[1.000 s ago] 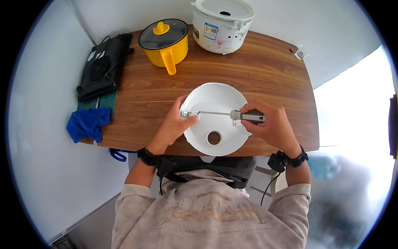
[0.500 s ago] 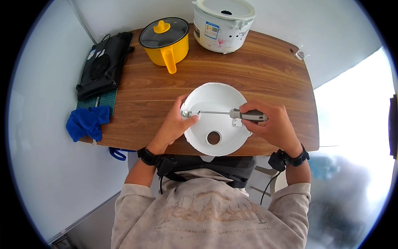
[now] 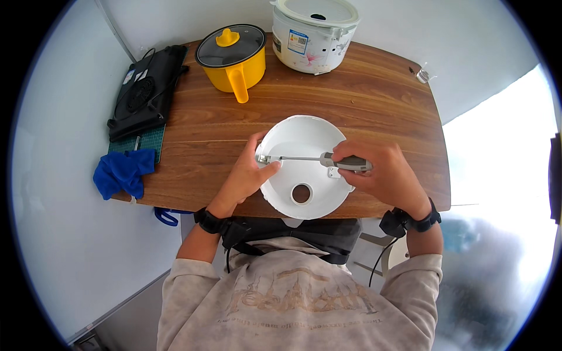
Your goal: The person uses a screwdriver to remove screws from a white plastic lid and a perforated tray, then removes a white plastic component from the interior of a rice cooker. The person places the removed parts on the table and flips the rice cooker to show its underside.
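A round white plastic shell (image 3: 310,134), hollow side up with a round hole near its lower part, rests at the table's front edge. My left hand (image 3: 249,171) grips its left rim, thumb inside beside a small metal bracket (image 3: 263,158). In my right hand (image 3: 380,169) is a screwdriver (image 3: 345,161) with a grey handle, held level across the shell. Its shaft points left, the tip at the bracket near my left thumb. Whether the tip sits in a screw is too small to tell. A small white tab (image 3: 333,172) stands on the shell's right inner wall.
Behind the shell stand a yellow pot (image 3: 249,70) with a glass lid and a white rice cooker (image 3: 313,44). At left lie a black appliance base (image 3: 143,93), a green cutting mat (image 3: 153,139) and a blue cloth (image 3: 124,172). A clear plastic scrap (image 3: 424,76) is at the far right.
My right hand has turned a little around the screwdriver handle, and the handle has shifted slightly left. My left hand and the shell have hardly moved.
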{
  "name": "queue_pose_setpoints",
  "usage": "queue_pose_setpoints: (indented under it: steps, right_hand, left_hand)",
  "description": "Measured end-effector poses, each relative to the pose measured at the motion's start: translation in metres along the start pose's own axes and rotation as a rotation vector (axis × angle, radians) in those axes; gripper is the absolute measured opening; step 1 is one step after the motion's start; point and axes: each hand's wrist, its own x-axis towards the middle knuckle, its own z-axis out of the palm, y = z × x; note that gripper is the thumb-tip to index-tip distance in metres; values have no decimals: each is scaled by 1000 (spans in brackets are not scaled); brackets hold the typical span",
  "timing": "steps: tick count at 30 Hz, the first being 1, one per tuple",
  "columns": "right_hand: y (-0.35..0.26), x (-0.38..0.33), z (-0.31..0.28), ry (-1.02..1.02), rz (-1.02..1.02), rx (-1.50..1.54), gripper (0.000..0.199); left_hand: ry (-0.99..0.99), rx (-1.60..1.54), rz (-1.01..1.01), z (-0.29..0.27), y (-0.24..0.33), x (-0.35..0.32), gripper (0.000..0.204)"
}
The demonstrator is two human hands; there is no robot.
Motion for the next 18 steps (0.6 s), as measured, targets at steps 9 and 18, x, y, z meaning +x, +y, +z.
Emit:
queue_pose_setpoints:
  steps: [9,18]
  right_hand:
    - [-20,19,-2,-106,-54,-89,26]
    - [-43,23,-24,-2,-32,-112,28]
  left_hand:
    - [-1,75,39,5,9,-3,70]
    - [14,154,92,3,12,-5,71]
